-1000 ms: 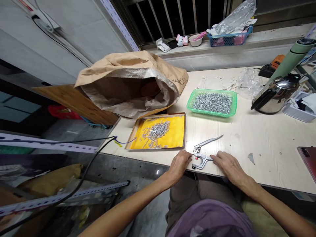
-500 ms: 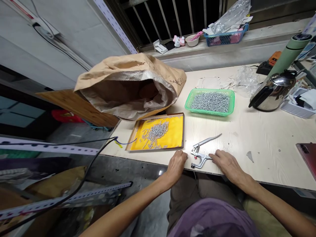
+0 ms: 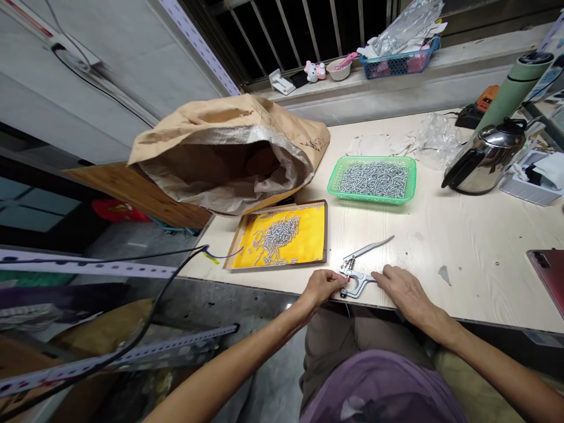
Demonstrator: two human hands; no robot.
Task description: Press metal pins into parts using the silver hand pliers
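A pair of silver hand-press pliers (image 3: 362, 283) with a spring and a red tip lies near the table's front edge, its handles spread apart. My right hand (image 3: 403, 289) is palm down, its fingers curled on the end of the lower handle. At the open jaw, the thumb and fingers of my left hand (image 3: 324, 286) are pinched together; whatever is between them is too small to make out. Left of the pliers is a shallow tray (image 3: 308, 238) with a yellow bottom, bearing a heap of small metal pins (image 3: 282, 232).
Behind the pliers stands a green basket (image 3: 333, 187) full of similar metal pieces. A large open paper sack (image 3: 211, 120) leans behind the tray. To the right are a steel kettle (image 3: 489, 161), a green flask (image 3: 513, 88) and a dark red device (image 3: 549, 279). A cable (image 3: 154, 305) hangs at left.
My left hand has moved right from the table edge to the pliers' jaw, its fingers now pinched there. My right hand stays at the handle. The view has shifted slightly.
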